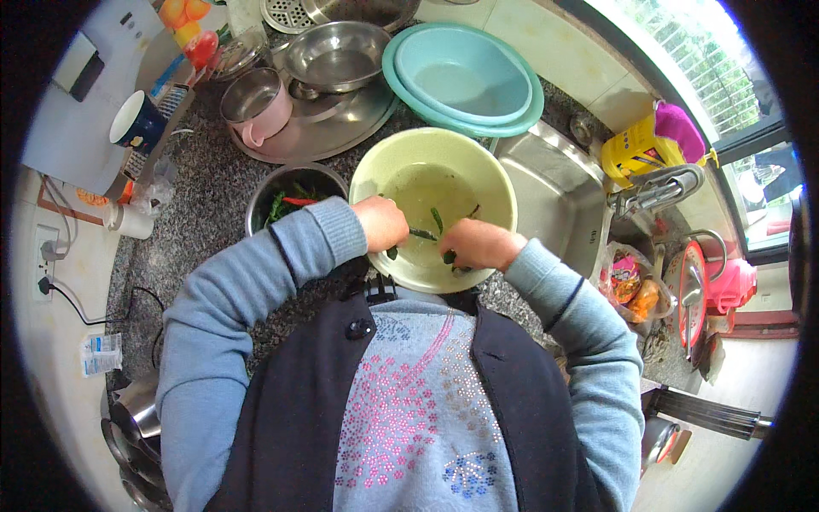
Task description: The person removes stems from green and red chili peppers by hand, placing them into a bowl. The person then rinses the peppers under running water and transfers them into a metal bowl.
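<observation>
In front of me a pale yellow plastic basin [371, 153] holds water and a few green vegetable pieces. Over its left side my left hand [382, 224] has its fingers closed on one end of a dark green, slender vegetable [423, 234], which looks like a chili pepper. My right hand [472, 244] is at the other side of the basin, its fingers curled round a dark green piece [449, 256]. Another green piece [437, 219] lies between the hands. To the left, partly under my left sleeve, a steel bowl [256, 203] holds green and red peppers [298, 201].
Turquoise basins [464, 73] stand behind, beside a steel pan [338, 56] and a pink cup [257, 105] on a round steel tray [307, 144]. A steel sink [553, 185] adjoins the yellow basin on the right, with a plastic bag of food [633, 281] beyond. A dark blue paper cup [137, 121] is far left.
</observation>
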### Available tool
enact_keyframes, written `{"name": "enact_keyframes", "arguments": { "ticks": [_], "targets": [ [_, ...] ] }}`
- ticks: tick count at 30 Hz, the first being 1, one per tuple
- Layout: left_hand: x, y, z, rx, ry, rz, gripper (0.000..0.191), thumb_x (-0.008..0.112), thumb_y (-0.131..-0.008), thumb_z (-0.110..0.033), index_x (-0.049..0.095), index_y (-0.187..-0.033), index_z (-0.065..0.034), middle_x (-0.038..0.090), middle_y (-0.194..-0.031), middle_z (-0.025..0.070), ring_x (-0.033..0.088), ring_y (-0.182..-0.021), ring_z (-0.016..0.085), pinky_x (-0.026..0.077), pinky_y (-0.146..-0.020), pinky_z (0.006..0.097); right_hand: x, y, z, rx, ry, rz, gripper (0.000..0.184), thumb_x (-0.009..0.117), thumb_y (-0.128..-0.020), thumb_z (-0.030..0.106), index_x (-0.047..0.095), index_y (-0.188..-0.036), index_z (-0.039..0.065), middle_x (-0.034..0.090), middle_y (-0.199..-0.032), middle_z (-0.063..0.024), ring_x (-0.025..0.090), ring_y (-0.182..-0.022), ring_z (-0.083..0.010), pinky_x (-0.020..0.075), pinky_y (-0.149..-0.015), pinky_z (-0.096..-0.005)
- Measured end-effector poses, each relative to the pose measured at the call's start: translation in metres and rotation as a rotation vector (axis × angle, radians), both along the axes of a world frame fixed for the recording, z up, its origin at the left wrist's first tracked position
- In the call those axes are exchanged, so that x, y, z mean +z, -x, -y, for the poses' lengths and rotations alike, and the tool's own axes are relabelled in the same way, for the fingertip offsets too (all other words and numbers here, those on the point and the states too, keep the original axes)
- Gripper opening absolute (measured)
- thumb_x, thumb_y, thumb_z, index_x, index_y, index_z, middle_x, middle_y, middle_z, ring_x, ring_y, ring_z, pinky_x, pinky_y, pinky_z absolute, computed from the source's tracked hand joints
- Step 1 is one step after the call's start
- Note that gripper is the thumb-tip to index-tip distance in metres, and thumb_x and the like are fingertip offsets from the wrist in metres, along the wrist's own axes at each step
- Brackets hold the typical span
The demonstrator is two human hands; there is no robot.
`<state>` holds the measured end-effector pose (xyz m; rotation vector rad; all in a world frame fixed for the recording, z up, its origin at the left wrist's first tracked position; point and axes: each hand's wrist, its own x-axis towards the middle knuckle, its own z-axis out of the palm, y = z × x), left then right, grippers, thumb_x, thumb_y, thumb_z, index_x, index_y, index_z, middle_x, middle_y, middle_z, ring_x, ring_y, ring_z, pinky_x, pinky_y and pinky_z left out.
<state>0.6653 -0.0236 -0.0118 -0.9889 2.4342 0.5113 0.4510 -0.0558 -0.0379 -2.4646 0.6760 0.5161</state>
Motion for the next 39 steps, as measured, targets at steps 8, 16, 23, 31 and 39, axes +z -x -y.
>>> {"name": "enact_keyframes", "arguments": {
  "ticks": [8, 16, 23, 31, 39],
  "targets": [
    [0.05, -0.074, -0.008, 0.344, 0.22, -0.815, 0.026, 0.067, -0.079, -0.008, 0.062, -0.103, -0.0038, 0.06, -0.098, 0.0141, 0.059, -0.096, 0.034, 0.048, -0.083, 0.0404, 0.074, -0.07, 0.024, -0.109, 0.009, 0.394, 0.031, 0.071, -0.077, 0.022, 0.068, -0.105, 0.008, 0.067, -0.09, -0.0188, 0.065, -0.086, -0.037, 0.0516, -0.076, -0.0438],
    [0.017, -0.151, -0.06, 0.701, 0.264, -0.743, 0.046, 0.066, -0.083, -0.009, 0.055, -0.126, -0.0029, 0.059, -0.117, 0.0157, 0.057, -0.111, 0.031, 0.045, -0.095, 0.0366, 0.064, -0.165, -0.004, -0.252, -0.194, 0.547, 0.042, 0.067, -0.083, 0.036, 0.063, -0.105, 0.0, 0.066, -0.096, -0.0244, 0.063, -0.092, -0.0426, 0.0517, -0.081, -0.0455],
    [0.014, -0.154, -0.057, 0.683, 0.261, -0.599, 0.038, 0.066, -0.084, -0.012, 0.059, -0.12, -0.0023, 0.062, -0.114, 0.0176, 0.059, -0.109, 0.033, 0.047, -0.093, 0.0383, 0.034, -0.085, 0.033, -0.275, 0.184, 0.356, 0.033, 0.064, -0.088, 0.03, 0.061, -0.103, 0.002, 0.065, -0.088, -0.02, 0.066, -0.085, -0.0357, 0.0528, -0.071, -0.0454],
    [0.03, -0.146, -0.045, 0.738, 0.411, -0.762, 0.03, 0.065, -0.087, -0.012, 0.062, -0.115, -0.0011, 0.068, -0.104, 0.0155, 0.066, -0.093, 0.027, 0.051, -0.082, 0.035, -0.022, -0.044, -0.021, -0.238, 0.154, 0.028, 0.029, 0.06, -0.088, 0.023, 0.059, -0.108, 0.002, 0.062, -0.093, -0.0247, 0.063, -0.089, -0.0406, 0.0501, -0.078, -0.0491],
    [0.023, -0.141, -0.05, 0.906, 0.336, -0.809, 0.029, 0.065, -0.088, -0.013, 0.063, -0.114, -0.0001, 0.069, -0.096, 0.0136, 0.066, -0.084, 0.02, 0.051, -0.074, 0.0327, 0.0, -0.044, -0.014, -0.237, 0.22, 0.053, 0.024, 0.052, -0.095, 0.028, 0.06, -0.095, 0.004, 0.065, -0.084, -0.0204, 0.063, -0.079, -0.0409, 0.0502, -0.073, -0.0505]
  ]
}}
